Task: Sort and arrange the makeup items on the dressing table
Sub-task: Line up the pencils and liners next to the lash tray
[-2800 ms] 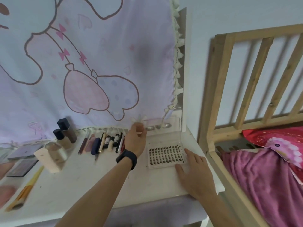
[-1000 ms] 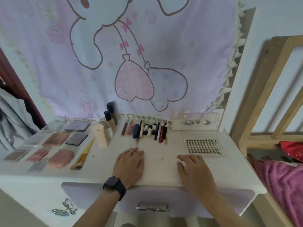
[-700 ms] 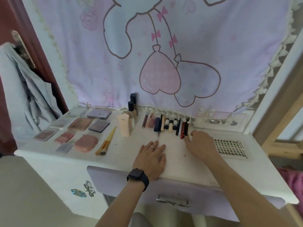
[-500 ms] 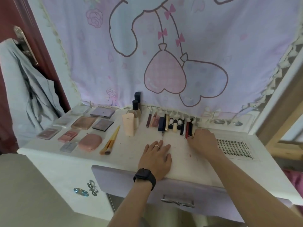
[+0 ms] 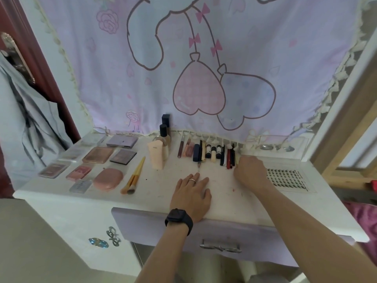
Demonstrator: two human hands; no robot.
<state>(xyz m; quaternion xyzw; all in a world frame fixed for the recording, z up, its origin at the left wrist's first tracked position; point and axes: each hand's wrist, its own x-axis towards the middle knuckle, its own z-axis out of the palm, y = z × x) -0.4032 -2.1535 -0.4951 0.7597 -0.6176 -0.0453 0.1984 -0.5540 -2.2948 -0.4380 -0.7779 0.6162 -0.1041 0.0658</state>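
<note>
I take the row of pens and lip tubes (image 5: 212,153) along the back of the dressing table (image 5: 295,211) as my landmark. My left hand (image 5: 192,196) lies flat and released on bare tabletop in front of that row, holding nothing. My right hand (image 5: 250,170) sits curled at the row's right end, knuckles up; its fingertips are hidden, so I cannot tell whether it pinches a stick or only nudges one.

The risk I see is there: the sticks lie side by side, touching, and a sideways push from that hand could roll several out of line or fan them. Just right of the row lies the lash tray (image 5: 285,177), and my wrist could drag across it. Left of the row, the upright cream tube (image 5: 156,155) and bottles (image 5: 164,137) look easy to topple. The palettes (image 5: 98,155) and brush (image 5: 134,176) further left seem safe.
</note>
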